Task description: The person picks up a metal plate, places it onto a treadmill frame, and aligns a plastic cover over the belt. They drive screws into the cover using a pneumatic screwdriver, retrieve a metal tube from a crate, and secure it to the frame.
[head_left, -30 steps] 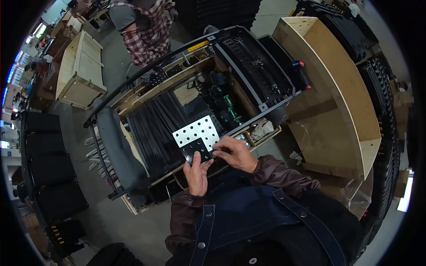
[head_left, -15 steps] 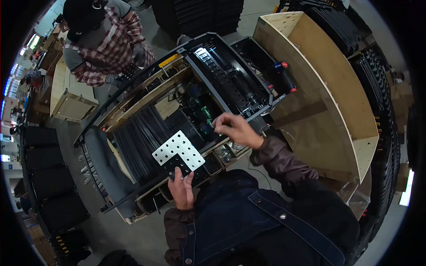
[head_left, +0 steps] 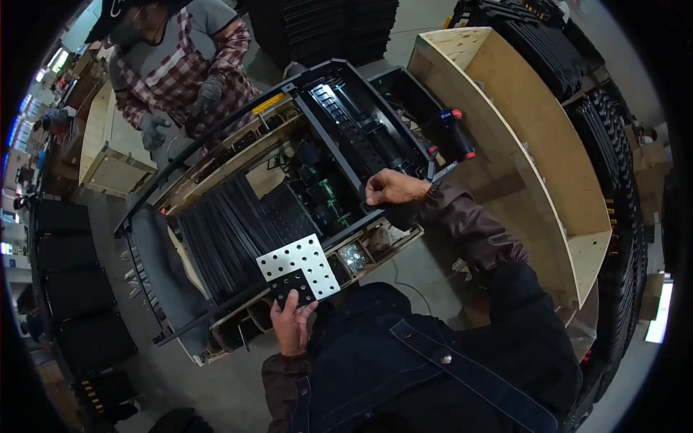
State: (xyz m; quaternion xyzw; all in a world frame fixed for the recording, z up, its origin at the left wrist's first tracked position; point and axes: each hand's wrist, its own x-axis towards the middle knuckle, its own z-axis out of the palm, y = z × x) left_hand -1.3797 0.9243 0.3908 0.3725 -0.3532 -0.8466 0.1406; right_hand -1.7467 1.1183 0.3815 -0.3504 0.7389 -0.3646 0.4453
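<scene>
At the near edge of the cart (head_left: 155, 256), the left hand (head_left: 292, 322) is clamping its fingers on a white perforated plate (head_left: 292, 258). The right hand (head_left: 386, 189), fingers curled together, is reaching over the cart's middle.

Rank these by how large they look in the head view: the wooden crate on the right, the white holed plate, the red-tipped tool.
1. wooden crate
2. white holed plate, though the left hand holds it near the camera, which may enlarge it
3. red-tipped tool
</scene>
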